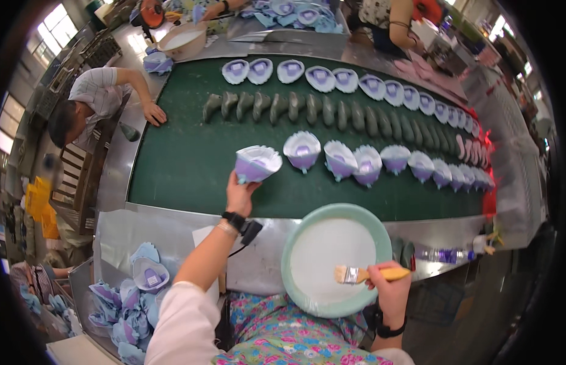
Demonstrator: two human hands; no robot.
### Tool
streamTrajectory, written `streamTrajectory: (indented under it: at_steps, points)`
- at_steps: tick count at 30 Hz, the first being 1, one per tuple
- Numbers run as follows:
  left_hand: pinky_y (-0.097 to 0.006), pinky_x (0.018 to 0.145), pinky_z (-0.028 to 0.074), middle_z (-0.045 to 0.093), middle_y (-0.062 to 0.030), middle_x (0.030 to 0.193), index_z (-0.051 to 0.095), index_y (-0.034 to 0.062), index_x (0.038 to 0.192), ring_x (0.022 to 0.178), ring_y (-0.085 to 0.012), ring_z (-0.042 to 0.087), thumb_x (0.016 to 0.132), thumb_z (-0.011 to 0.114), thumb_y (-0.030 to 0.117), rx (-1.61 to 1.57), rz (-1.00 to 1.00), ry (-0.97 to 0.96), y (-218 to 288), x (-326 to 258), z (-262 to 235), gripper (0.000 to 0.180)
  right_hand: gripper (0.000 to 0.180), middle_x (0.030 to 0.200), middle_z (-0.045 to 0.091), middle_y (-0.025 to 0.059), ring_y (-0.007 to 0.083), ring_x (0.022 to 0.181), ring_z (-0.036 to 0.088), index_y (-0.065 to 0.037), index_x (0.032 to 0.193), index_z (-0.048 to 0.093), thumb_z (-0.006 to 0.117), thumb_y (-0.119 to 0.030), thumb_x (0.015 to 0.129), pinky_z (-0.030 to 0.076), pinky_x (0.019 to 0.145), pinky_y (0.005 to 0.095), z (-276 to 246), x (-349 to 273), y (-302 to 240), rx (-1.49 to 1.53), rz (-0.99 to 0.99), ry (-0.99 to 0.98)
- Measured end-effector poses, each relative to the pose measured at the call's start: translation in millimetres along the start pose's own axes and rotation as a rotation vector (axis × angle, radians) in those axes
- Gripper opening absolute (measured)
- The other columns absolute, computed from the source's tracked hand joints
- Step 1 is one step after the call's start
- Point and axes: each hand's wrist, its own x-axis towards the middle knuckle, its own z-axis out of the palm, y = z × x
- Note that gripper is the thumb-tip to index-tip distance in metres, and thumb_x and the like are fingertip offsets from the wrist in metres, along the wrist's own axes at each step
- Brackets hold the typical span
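Left hand [239, 196] pinches a cup-shaped purple cloth piece [257, 163]; right hand [389, 293] grips a yellow wooden brush [355, 275].
The left hand holds the cloth piece by its narrow bottom, up over the dark-green table top [192, 161], beside a row of purple and white pieces [302, 152]. The brush is over a round pale-green bowl [383, 240] of white liquid [331, 252], its pale bristles [340, 274] pointing left.

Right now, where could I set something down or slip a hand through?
The widest bare patch is the left end of the green worktop, between the co-worker's hand and the person's left hand. A narrower strip lies right of the basin, below the lower row of purple pieces. It's crowded where dark foot-shaped forms bunch rightward, and in the lower-left heap.
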Motion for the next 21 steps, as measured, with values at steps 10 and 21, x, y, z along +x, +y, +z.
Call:
streamTrajectory:
  at_steps: [10,21]
  points:
    - [-0.037,0.099,0.043,0.054,-0.0169,0.127,0.044,0.0065,0.138,0.113,-0.0255,0.054,0.088,0.062,0.012,0.534,-0.347,-0.245,40,-90,-60,0.053,0.012,0.087,0.061,0.0101,0.0167,0.079,0.057,0.003,0.078,0.061,0.055,-0.004,0.086,0.045,0.073,0.0295,17,18,-1,-0.454,-0.386,-0.031]
    - [-0.039,0.088,0.046,0.054,-0.0221,0.113,0.049,0.0136,0.121,0.105,-0.0358,0.053,0.060,0.080,0.013,1.107,-0.371,0.615,195,-231,-344,0.068,0.014,0.098,0.059,0.0118,0.0125,0.069,0.051,0.002,0.086,0.057,0.049,-0.007,0.094,0.038,0.058,0.0208,36,-5,-9,-0.197,-0.273,-0.182]
